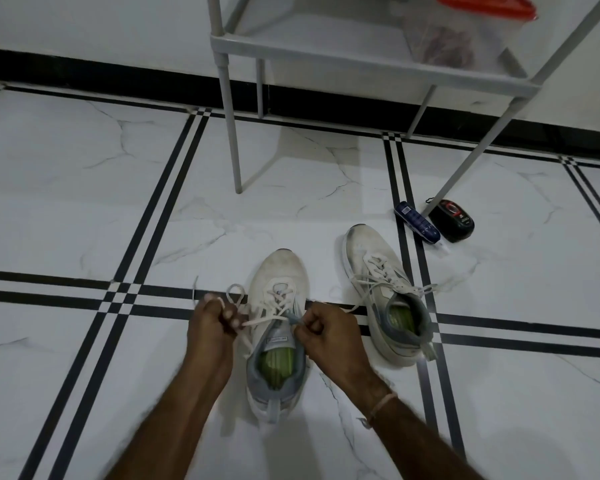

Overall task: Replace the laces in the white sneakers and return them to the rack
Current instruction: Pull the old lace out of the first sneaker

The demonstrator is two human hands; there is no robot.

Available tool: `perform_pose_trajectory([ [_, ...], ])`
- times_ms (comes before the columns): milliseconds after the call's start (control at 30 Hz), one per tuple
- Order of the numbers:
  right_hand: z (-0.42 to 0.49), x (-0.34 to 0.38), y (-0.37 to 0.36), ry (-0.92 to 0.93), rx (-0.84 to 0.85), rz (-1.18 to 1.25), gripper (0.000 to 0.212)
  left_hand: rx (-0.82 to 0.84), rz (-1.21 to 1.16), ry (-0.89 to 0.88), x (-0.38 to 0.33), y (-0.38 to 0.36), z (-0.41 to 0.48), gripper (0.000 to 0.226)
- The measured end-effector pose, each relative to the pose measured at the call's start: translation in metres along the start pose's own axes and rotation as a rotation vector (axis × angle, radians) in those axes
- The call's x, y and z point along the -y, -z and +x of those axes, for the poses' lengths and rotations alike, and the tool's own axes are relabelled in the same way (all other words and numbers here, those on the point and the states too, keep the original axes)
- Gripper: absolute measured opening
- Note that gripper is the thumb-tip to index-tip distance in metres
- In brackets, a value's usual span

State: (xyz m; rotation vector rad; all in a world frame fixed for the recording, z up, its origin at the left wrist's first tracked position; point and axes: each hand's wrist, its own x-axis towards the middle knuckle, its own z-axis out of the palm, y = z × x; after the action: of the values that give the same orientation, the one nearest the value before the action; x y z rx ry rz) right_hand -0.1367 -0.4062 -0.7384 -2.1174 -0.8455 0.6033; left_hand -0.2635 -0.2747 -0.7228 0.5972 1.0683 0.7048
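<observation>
Two white sneakers with grey collars and green insoles stand on the tiled floor. The near sneaker point(278, 306) points away from me, its white lace point(274, 299) threaded through the eyelets. My left hand point(212, 323) is shut on a loop and an end of that lace, left of the shoe. My right hand point(326, 336) pinches the other lace end just above the tongue. The second sneaker point(385, 289) stands to the right, laced, with loose ends trailing onto the floor. The grey rack point(371, 53) stands beyond the shoes.
On the rack's low shelf sits a clear bag point(440, 43) with a red item above it. By the rack's right leg lie a dark blue tube point(417, 221) and a black round case point(452, 220). A black skirting runs along the white wall.
</observation>
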Motion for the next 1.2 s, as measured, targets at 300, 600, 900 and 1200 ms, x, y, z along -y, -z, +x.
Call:
perform_pose_trajectory([
  [300, 0.000, -0.002, 0.000, -0.016, 0.038, 0.035, 0.017, 0.060, 0.714, -0.403, 0.016, 0.019, 0.014, 0.024],
  [600, 0.010, 0.012, 0.001, 0.134, 0.156, -0.044, 0.037, 0.241, 1.210, -0.614, 0.027, 0.031, -0.016, 0.052],
  [900, 0.029, 0.022, -0.012, 0.119, 0.240, -0.008, 0.006, 0.207, 1.158, -0.668, 0.015, 0.033, -0.013, 0.015],
  [1200, 0.026, 0.015, -0.005, 0.056, 0.293, 0.242, 0.018, 0.130, 1.150, -0.577, 0.020, 0.030, -0.013, 0.008],
])
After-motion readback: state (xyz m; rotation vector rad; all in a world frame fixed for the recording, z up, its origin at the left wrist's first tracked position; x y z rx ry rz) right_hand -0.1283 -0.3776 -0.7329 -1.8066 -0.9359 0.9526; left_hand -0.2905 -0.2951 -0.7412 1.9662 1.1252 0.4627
